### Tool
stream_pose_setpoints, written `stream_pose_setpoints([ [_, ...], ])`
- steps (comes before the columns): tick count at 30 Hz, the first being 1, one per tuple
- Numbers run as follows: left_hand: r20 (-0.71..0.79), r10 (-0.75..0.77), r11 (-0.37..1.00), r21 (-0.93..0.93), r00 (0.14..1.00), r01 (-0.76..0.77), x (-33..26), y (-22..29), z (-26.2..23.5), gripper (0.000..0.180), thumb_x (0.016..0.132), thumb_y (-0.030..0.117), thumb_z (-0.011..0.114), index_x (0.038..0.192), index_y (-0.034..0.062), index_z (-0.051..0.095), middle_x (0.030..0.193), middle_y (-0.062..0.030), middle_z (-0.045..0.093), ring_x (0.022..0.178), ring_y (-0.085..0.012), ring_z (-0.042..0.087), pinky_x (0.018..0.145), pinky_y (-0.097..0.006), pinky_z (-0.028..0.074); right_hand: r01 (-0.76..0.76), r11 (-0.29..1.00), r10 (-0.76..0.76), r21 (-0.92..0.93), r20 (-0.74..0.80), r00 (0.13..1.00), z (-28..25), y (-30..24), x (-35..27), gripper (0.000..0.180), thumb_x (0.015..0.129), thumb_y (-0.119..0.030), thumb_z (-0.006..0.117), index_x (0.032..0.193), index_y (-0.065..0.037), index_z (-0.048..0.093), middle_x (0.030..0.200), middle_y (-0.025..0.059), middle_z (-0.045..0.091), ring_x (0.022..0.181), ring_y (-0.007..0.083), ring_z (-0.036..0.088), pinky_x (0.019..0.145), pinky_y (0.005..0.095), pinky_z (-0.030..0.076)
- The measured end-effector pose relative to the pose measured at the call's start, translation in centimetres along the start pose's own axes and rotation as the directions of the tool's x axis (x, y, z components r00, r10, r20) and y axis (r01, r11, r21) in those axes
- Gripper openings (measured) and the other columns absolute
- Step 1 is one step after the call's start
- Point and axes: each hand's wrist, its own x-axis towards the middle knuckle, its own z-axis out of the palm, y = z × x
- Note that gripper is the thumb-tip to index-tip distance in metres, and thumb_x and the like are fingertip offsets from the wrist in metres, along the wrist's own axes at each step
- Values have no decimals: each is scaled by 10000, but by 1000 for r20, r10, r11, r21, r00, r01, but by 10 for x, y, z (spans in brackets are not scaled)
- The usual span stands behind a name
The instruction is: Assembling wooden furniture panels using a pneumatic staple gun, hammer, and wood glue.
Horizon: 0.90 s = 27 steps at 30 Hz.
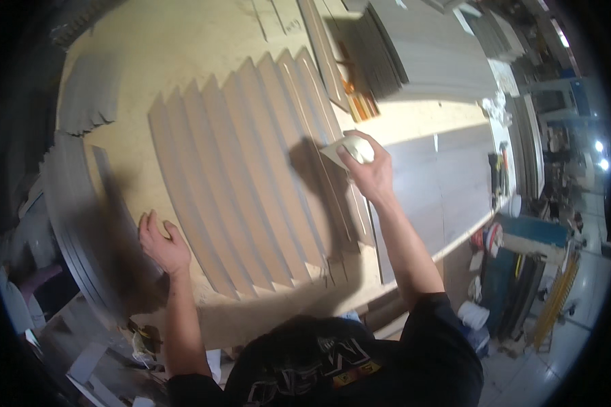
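A: What is gripped, and where does it lie?

B: A pale, rounded pad with a flat whitish sheet under it is pressed onto the fanned row of long tan wooden slats, toward their far right end. It is clasped from above by the right hand, whose fingers are curled closely around it; no gap is seen between hand and pad.

A: How are the slats laid relative to that hand?

B: Their long axes run from the near edge of the light wooden worktable away and slightly to the right, overlapped like louvres. The pad sits just beyond the fingertips, up and to the left of the wrist, so the length of the slats is roughly followed by the line of the forearm.

A: And the other hand?

B: The left hand is laid flat, fingers loosely spread, with nothing held. It is rested at the near left end of the fan, beside the outermost slat and just right of a stack of grey curved panels. The pad is well apart from it; the right hand is plainly the nearer one.

A: What lies further out?

B: Grey boards are stacked at the far right, and a few orange strips lie just beside them.
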Motion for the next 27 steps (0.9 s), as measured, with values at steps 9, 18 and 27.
stream_pose_setpoints([
  [9,66,-87,994,-57,994,91,0,9,-10,450,955,197,587,1389,82,568,1444,-144,525,1355,-357,471,1108,-511,349,181,979,-182,-96,-4,983,92,-54,140,543,838,-414,784,1242,-58,714,853,141,746,645,186,687,667,339,546],
  [18,81,-101,992,-64,992,106,3,15,-8,448,950,193,587,1384,82,566,1451,-144,518,1361,-357,466,1127,-508,333,251,953,-265,-168,-70,962,113,-44,190,497,845,-386,794,1191,-37,723,845,128,741,643,197,687,644,359,550],
  [27,65,-98,993,-58,993,102,-1,9,-12,445,955,194,588,1387,91,565,1458,-134,517,1371,-348,463,1124,-505,336,73,991,-71,-115,17,997,79,-57,98,419,859,-315,818,1174,-53,734,885,118,748,678,182,692,640,339,552],
])
